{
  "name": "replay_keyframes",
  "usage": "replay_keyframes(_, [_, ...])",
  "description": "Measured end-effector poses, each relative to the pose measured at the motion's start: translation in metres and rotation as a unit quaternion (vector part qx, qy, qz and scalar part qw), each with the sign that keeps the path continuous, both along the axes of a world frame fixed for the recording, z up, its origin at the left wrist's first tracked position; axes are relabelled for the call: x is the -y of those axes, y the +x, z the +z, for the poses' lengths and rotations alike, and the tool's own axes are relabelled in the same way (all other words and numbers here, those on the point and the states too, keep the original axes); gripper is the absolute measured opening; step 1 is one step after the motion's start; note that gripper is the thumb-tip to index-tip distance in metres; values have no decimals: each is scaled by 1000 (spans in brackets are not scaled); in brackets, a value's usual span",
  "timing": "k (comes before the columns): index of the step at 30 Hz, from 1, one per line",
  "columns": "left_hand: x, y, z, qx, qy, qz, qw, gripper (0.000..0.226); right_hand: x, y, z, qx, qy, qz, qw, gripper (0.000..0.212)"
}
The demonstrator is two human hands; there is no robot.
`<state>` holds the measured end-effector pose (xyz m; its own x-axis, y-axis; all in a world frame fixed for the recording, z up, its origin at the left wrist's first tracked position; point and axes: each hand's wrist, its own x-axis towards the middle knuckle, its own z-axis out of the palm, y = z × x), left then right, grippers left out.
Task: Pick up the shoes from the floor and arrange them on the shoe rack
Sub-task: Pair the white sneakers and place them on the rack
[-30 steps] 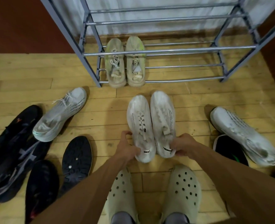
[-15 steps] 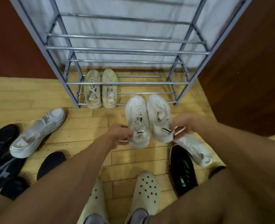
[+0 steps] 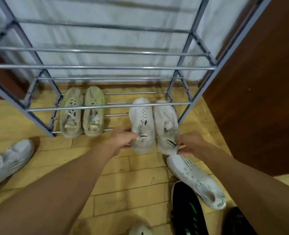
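Both hands [image 3: 121, 139] [image 3: 190, 143] have pushed the white shoes [image 3: 142, 122] forward, off the floor, onto the rack's [image 3: 106, 106] bottom bars.

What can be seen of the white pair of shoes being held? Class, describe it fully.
The white pair is worn, fabric-looking sneakers, side by side, toes pointing into the shoe rack under a rail. Each heel bears a tag with dark lettering. The left hand grips one heel, the right hand the other.

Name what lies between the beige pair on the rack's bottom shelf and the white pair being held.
No shoe lies there. In the head view, only bare shelf rods over wooden floor separate the beige pair from the white pair.
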<state>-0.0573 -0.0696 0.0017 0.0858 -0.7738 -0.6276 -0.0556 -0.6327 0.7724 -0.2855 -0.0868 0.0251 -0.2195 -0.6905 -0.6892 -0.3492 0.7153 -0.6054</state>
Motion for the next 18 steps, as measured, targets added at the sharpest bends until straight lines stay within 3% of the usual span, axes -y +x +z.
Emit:
replay_keyframes(5, [55,-4,-39,4,-27,25,999,22,50,4,-39,44,-50,-58,996,19])
replay_keyframes(10, [97,-6,-71,24,-41,11,999,19,90,3,-70,55,-66,-74,994,16])
replay_keyframes(15, [102,-8,-96,24,-45,15,999,32,103,1,-101,66,-45,-88,993,35])
replay_keyframes(18, [98,-11,-104,33,-61,28,997,38,102,3,-114,26,-65,-67,995,38])
